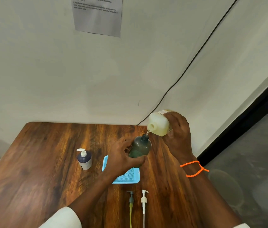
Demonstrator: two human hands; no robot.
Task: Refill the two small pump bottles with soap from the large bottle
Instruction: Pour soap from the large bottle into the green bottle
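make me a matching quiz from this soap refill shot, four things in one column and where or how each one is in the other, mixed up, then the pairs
Things
1. large bottle
2. dark green bottle
3. dark blue pump bottle
4. white pump head

States
A. lying loose on the table's near edge
B. tilted in the right hand, pouring
C. standing on the table with its pump on
D. open-necked, held in the left hand

Pairs: 1-B, 2-D, 3-C, 4-A
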